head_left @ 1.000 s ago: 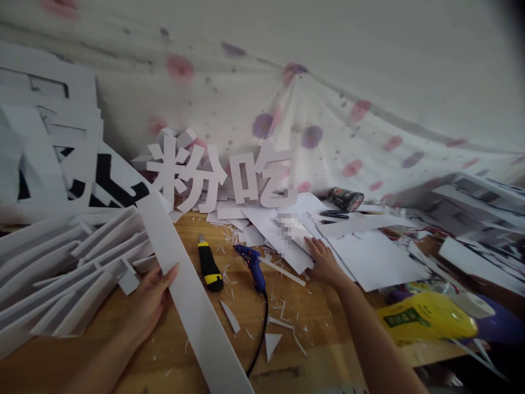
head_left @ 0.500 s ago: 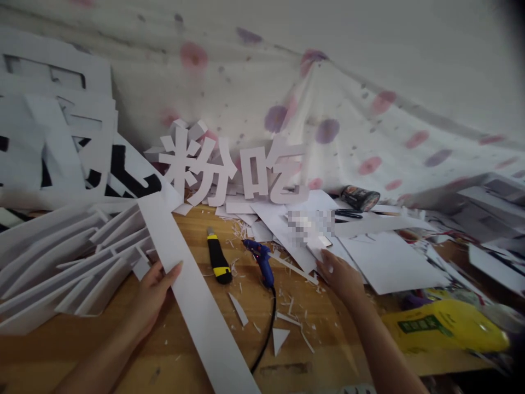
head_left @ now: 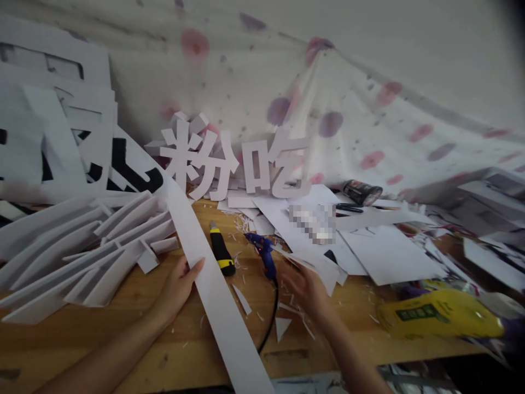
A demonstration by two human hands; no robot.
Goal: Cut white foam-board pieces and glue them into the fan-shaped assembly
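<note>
Nearer the glue gun (head_left: 263,254) now, right hand (head_left: 308,290)

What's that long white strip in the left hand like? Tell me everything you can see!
The long white strip is narrow, plain and straight-edged, and looks like stiff card or foam board. It slants across the view, from the far left down to the bottom edge, where its near end is cut off. The left hand holds its left edge, thumb on top. It passes just left of the black-and-yellow cutter. Whether it touches the table is hard to tell.
</note>
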